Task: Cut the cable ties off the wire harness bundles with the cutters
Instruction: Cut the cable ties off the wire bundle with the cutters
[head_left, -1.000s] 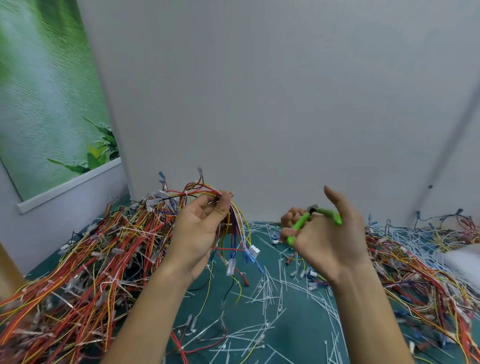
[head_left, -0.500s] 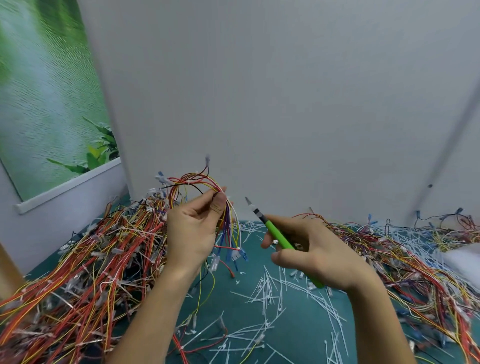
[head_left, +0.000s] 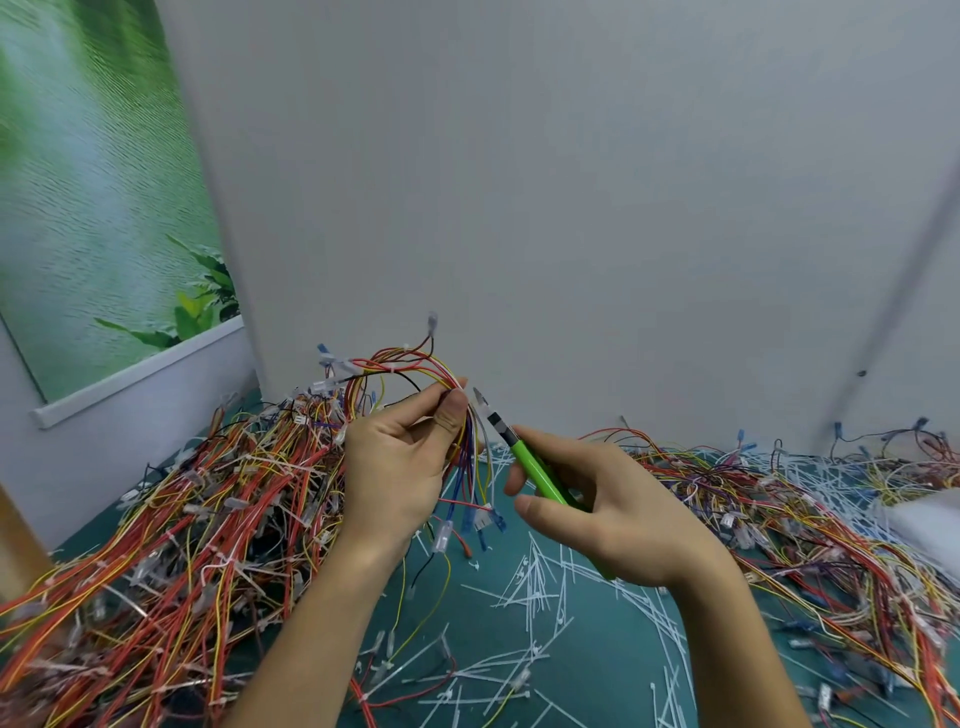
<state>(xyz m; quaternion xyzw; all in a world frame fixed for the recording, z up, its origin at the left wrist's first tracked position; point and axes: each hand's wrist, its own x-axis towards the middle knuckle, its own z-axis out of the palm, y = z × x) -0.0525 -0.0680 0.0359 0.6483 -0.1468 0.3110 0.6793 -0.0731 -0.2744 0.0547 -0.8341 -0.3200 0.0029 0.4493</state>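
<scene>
Task looks mid-run.

- Left hand: thumb and fingers pinch one looped multicolour wire harness bundle, raised above the tabletop near centre. The loop arches toward 12 o'clock and the connector ends dangle toward 6.
- Right hand: fingers curl round the green-handled cutters. The nose points to 10 o'clock, tip just beside the left thumb and the held wires. Blurred, so I cannot tell whether the blades touch a tie.

Done, by my reading: cut white cable-tie strips litter the teal tabletop from 5 to 6 o'clock. The loose wire heap at 3 o'clock has white strips scattered through it and is probably finished stock.

Left to do, by my reading: the dense red-and-yellow wire heap at 9 o'clock shows many white ties in place.

Counts:
- cutters: one
- hands: two
- bundle in hand: one
- heaps: two
- ties visible on the held loop: at least two
- cut strips: too many to count
</scene>
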